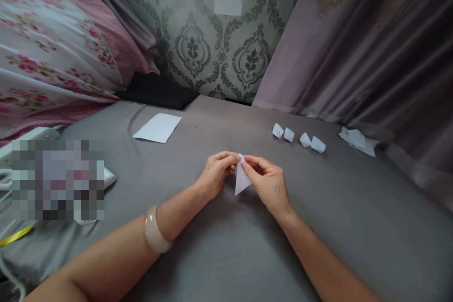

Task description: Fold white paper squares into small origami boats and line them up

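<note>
Between my hands is a small folded piece of white paper (242, 180), narrow at the top and widening into a pointed triangle below. My left hand (217, 172) pinches its upper tip from the left, with the other fingers curled. From the right, my right hand (267, 180) grips the paper near the same tip between thumb and fingers. The paper is held above the grey cloth (226, 255). Part of it is hidden behind my right thumb and fingers. A pale bangle (155, 230) circles my left wrist.
Several small folded paper pieces (289, 135) lie in a row at the right. Further right is a pile of paper scraps (358, 140). A white sheet (158, 128) rests at the back left, before a black cloth (159, 89). Blurred items and a yellow strip (16, 235) are far left.
</note>
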A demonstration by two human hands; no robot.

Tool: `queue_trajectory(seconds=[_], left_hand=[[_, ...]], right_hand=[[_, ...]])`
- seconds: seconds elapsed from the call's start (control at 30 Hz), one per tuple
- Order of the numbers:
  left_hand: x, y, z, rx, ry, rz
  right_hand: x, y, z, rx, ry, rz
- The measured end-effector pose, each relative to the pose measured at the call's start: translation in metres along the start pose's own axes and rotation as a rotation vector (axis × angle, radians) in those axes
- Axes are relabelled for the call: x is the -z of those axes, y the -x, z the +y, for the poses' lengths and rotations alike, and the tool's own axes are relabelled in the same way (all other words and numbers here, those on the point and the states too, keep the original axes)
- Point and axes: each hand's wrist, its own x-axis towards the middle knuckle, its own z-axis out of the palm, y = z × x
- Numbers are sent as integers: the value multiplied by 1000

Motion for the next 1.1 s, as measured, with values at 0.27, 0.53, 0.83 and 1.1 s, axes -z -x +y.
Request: queue_trajectory(seconds=[0.27, 0.53, 0.83, 1.1], left_hand=[[3, -2, 0, -17, -8, -10], [9, -7, -3, 10, -45, -82], [11, -12, -3, 82, -76, -91], [6, -9, -5, -66, -165, -133]], right_hand=[[5, 3, -5, 399, 459, -26], [12, 8, -8, 636, 1002, -110], [5, 13, -1, 598, 1008, -136], [16, -7, 2, -341, -200, -159]])
